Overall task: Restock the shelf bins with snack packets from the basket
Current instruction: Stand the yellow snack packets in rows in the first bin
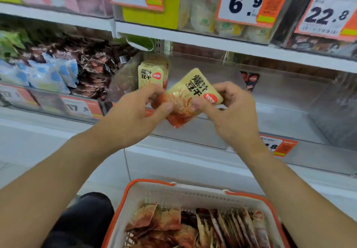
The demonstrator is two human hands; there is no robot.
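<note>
Both my hands hold a small stack of cream-and-red snack packets (190, 95) in front of the clear shelf bin (289, 112). My left hand (141, 108) pinches the stack's lower left end. My right hand (229, 104) grips its right side, thumb on the front. Inside the bin, more packets of the same kind (152, 73) stand upright against its left wall. Below, the white basket with an orange rim (173, 191) holds several more packets (212, 228).
The bin to the left holds dark brown packets (92, 68) and blue-and-white ones (48, 73). One black packet (250, 80) stands at the back of the middle bin. Price tags hang on the upper shelf (193, 39). A dark knee (85, 218) is beside the basket.
</note>
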